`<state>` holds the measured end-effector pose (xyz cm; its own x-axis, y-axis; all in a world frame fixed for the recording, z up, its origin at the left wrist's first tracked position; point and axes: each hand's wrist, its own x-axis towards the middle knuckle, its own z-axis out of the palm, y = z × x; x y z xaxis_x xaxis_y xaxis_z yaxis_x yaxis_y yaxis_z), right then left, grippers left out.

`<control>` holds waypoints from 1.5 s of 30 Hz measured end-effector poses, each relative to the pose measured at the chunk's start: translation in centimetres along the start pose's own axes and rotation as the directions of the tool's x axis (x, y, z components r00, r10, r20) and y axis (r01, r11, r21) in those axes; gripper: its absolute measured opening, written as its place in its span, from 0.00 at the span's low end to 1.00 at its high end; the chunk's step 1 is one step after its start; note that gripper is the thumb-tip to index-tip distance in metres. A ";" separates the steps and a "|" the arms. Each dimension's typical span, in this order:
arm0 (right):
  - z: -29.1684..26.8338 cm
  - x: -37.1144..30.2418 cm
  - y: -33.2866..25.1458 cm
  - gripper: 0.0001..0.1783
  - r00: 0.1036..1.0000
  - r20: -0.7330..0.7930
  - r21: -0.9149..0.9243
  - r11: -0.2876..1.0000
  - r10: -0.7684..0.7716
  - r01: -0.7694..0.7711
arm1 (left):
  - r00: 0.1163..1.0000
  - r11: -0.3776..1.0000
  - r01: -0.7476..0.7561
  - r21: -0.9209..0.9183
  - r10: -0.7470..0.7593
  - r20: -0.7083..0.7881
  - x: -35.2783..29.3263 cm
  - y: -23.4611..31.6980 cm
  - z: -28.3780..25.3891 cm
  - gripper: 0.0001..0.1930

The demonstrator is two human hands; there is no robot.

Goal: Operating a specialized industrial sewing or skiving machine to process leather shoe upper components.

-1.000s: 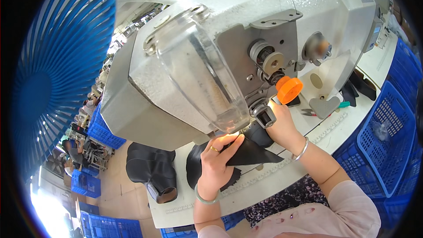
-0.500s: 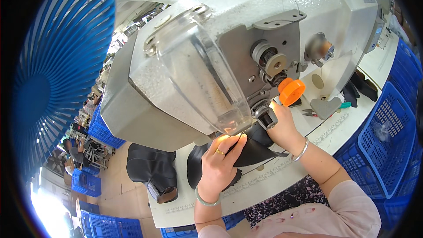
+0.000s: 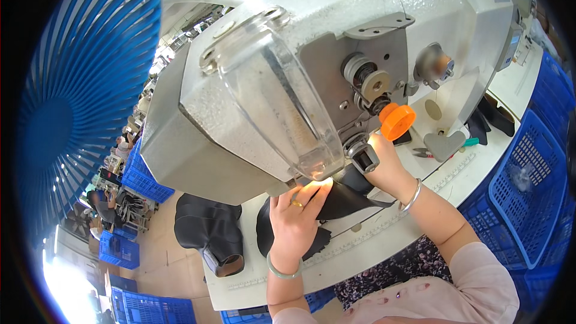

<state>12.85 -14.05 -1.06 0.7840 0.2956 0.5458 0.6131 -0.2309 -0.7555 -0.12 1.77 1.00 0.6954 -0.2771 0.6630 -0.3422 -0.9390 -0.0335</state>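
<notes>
A large white sewing machine (image 3: 336,54) fills the upper middle of the view, with a clear guard on its head. Beneath it lies a black leather piece (image 3: 342,198) on the white table (image 3: 384,240). My left hand (image 3: 297,219) presses flat on the leather, fingertips lit under the machine head. My right hand (image 3: 387,168) holds the leather at the needle area, partly hidden behind the machine. An orange knob (image 3: 397,121) sticks out just above my right hand.
A black boot (image 3: 210,234) hangs at the table's left end. Blue crates (image 3: 528,198) stand at the right, more blue crates (image 3: 141,177) at the left. A blue fan guard (image 3: 78,114) covers the left side. Scissors and a grey part (image 3: 444,144) lie on the table behind.
My left hand has slid a little forward on the leather toward the needle. My right hand stays by the needle.
</notes>
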 end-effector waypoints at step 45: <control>-4.1 3.0 -1.6 0.13 0.926 0.377 0.134 0.990 -0.017 -0.036 | 0.966 0.973 0.226 -0.055 -0.231 -0.117 -0.1 4.0 1.3 0.25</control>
<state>14.65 -16.62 3.28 0.6787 0.6273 0.3820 0.5661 -0.1154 -0.8162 -0.75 -2.24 -0.13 0.6772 -0.0270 0.7353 -0.2106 -0.9646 0.1585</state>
